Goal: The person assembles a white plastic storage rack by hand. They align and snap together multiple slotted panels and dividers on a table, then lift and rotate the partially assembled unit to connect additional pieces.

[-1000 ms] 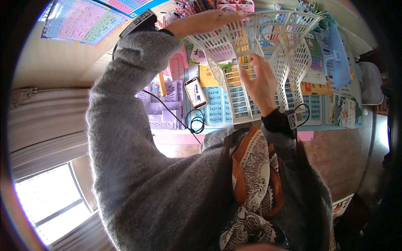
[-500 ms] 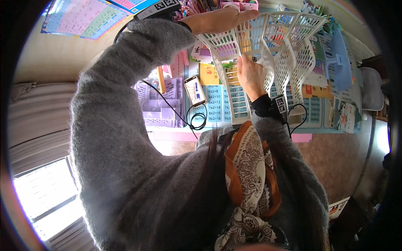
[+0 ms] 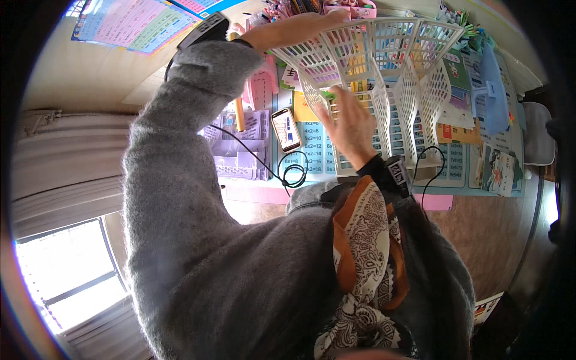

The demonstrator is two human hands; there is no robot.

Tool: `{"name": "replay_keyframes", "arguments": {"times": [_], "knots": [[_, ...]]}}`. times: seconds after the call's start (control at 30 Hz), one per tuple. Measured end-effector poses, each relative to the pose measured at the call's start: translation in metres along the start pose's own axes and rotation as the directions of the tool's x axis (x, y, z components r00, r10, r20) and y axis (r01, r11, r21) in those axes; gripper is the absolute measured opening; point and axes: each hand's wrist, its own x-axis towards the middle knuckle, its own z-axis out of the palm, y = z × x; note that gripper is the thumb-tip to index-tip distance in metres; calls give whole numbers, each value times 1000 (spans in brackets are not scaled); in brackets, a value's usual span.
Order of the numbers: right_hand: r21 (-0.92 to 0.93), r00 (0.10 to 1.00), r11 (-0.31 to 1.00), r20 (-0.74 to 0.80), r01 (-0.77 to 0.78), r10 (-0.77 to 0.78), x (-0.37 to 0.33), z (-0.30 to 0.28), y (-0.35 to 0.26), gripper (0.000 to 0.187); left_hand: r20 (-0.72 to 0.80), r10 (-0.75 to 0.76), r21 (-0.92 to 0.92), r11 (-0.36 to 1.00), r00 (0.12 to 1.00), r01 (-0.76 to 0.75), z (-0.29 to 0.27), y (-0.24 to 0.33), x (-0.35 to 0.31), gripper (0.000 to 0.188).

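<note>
Head view: white lattice file rack (image 3: 396, 78) is sitting at 12 o'clock, tilted, over the desk (image 3: 456, 180). Left hand (image 3: 300, 29) is gripping the rack's top-left rim at 11 o'clock, fingers wrapped over the edge. Right hand (image 3: 351, 123) is pressing flat against the rack's front wall near centre, fingers spread, not clenched; whether it's pinching the lattice is hard to tell. Something small and green (image 3: 327, 94) is showing just at its fingertips. Phone (image 3: 286, 129) is lying at 10 o'clock of the right hand, black cable loop (image 3: 294, 176) just below it. Lilac trays (image 3: 240, 153) are sitting further left. Blue clip holder (image 3: 493, 96) is at 3 o'clock. Grey sleeve (image 3: 180, 180) and patterned scarf (image 3: 366, 252) are blocking the lower desk.
</note>
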Motion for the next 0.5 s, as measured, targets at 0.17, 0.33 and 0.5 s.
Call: {"name": "replay_keyframes", "arguments": {"times": [0.17, 0.33, 0.5], "knots": [[-129, 986, 992, 161, -11, 31, 6, 37, -17, 40, 84, -139, -121, 982, 987, 148, -14, -30, -18, 78], [-82, 981, 997, 194, 4, 12, 22, 61, -11, 13, 134, -263, -9, 964, 955, 267, -12, -21, -20, 70], [-34, 983, 999, 184, -21, 27, 20, 56, -9, 10, 53, -151, -10, 988, 987, 151, -8, -17, -12, 72]]}}
